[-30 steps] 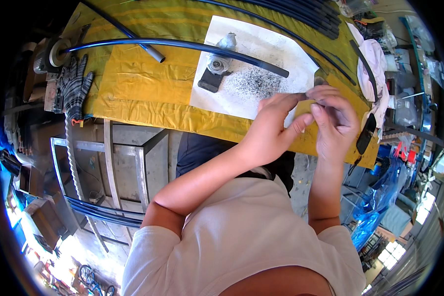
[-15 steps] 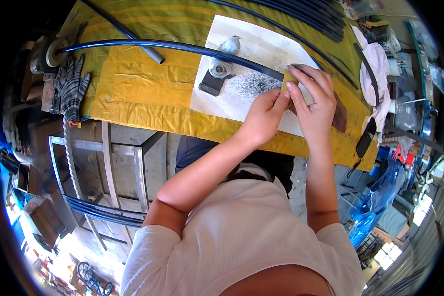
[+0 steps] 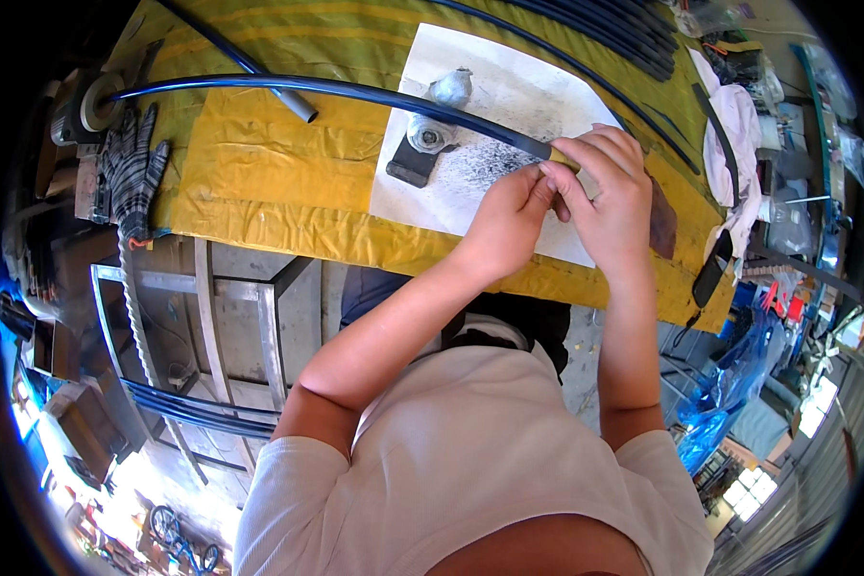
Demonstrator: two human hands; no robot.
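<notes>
A long glossy dark-blue rod [image 3: 336, 87] runs across the table from the left to my hands. Around its right end sits a tan strip [image 3: 565, 158], partly hidden by fingers; its material is unclear. My right hand [image 3: 610, 187] is closed over the strip at the rod's end. Just beside it, my left hand [image 3: 507, 219] pinches at the strip's lower side, thumb meeting the right thumb. Beneath lies a white sheet [image 3: 557, 101] scattered with black specks. Two greyish wrapped lumps [image 3: 431, 135] and a black block [image 3: 411, 166] stand on the sheet, close to the rod.
Yellow covering [image 3: 259, 163] spreads over the table. A round wheel-like holder [image 3: 99, 102] is at the rod's left end, above a striped glove [image 3: 134, 168]. More dark rods [image 3: 605, 34] lie at the back. Below left stands a metal frame [image 3: 271, 336].
The right hand has turned further over the strip, covering more of it. The strip now wraps the rod's end rather than standing up flat. The left hand has shifted slightly left.
</notes>
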